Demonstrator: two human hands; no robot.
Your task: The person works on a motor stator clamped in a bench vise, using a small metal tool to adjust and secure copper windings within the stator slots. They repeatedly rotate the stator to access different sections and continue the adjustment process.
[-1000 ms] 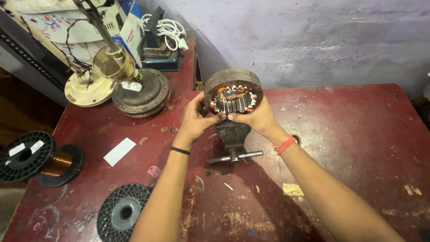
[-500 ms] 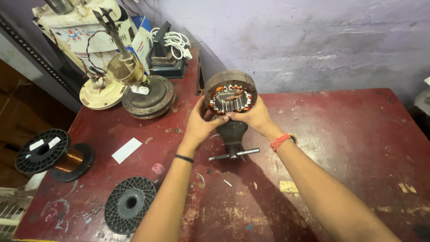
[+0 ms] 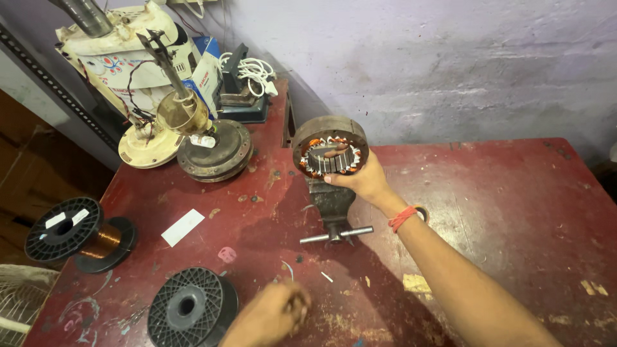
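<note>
copper wire spool [image 3: 76, 232]: left edge of the red surface [image 3: 514, 212]
black spool [image 3: 191, 307]: front
white paper slip [image 3: 182, 227]: between them

The blurred left hand [image 3: 273, 313] is cut off by the bottom edge, its grip unclear.

Counter [image 3: 501, 212]: dark red, scuffed, flecked with pale chips; stator [image 3: 330, 146]: rusty grey-brown ring, copper-orange windings, white slot liners, held by the right hand [image 3: 365, 182], its wrist banded orange-red; vise [image 3: 333, 204]: dull grey; wire spool [image 3: 72, 232]: black flanges, copper-coloured coil, white labels; empty spool [image 3: 191, 307]: black, ribbed; paper slip [image 3: 183, 227]: white; wall [image 3: 450, 64]: pale lilac-grey, streaked
</note>
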